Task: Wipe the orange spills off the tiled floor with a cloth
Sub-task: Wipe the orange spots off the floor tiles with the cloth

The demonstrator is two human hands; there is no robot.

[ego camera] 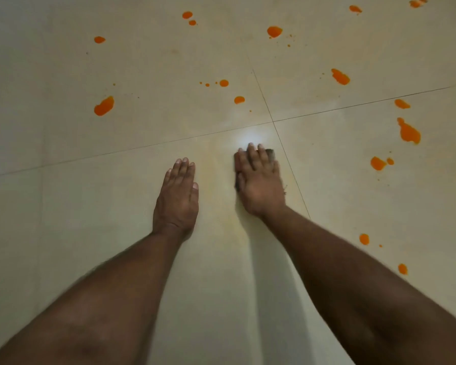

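**Mid-wipe, with most of the orange still down**

The right hand [258, 180] lies flat with its fingers spread, pressing a small dark cloth [270, 153] against the tiled floor [63, 233]; only the cloth's edges show past the fingertips and beside the thumb. The left hand [178, 194] rests palm-down just beside it, fingers straight and together, holding nothing (it looks like a brace for the person's weight).

The step in hand seems to be the wiping itself, working a patch near where the grout lines [273, 121] cross. A faint yellowish smear runs across the tile around both hands, so that patch probably wants another pass.

Plenty remains: orange spills dot the floor ahead and to the right, among them a large blot [104, 106] to the left front, a small one [239, 99] just ahead of the cloth, and a long splash [409, 130] well off to the right. The next move likely calls for sliding the cloth forward to the nearest spot, keeping firm downward pressure.

The floor is pale, glossy tile, with a bright glare just ahead of the right hand. Nothing else of the room shows.
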